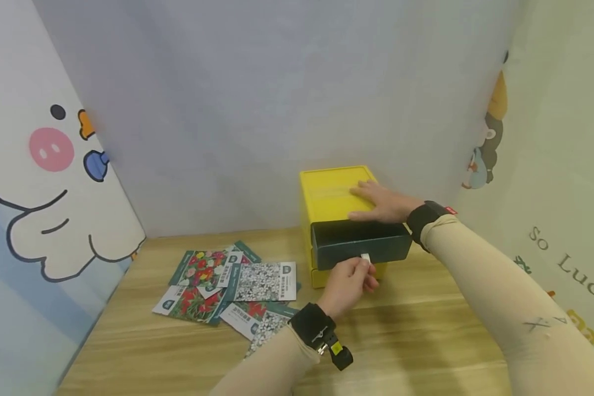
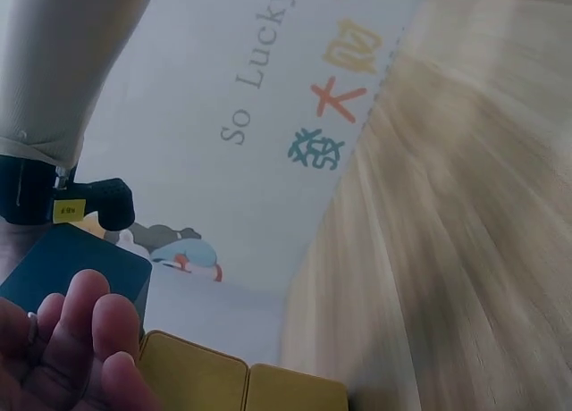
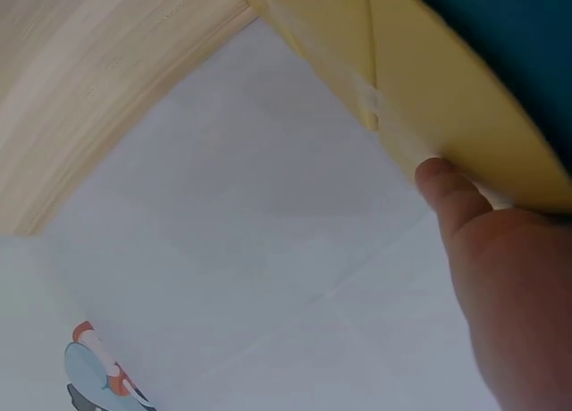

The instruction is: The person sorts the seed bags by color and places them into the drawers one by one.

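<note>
- Drawer [image 1: 390, 250] stands pulled out of the yellow box [image 1: 329, 195] near the desk's [image 1: 450, 335] back edge.
- Left hand [image 1: 347, 285]: fingers pinch its white tab [image 1: 365, 257].
- Right hand [image 1: 387, 204]: fingers spread, resting on the box.

Table [image 1: 124, 341] wood-grained, as I see it. On it: yellow box [image 1: 326, 208]; left of box, flower packets [image 1: 263, 281], overlapping.

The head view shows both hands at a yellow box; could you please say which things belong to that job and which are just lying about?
In the job:
yellow box, right hand on top
dark drawer, open
white tab, pinched by left hand

Lying about, it seems:
flower packets, untouched; perhaps for the drawer
</note>
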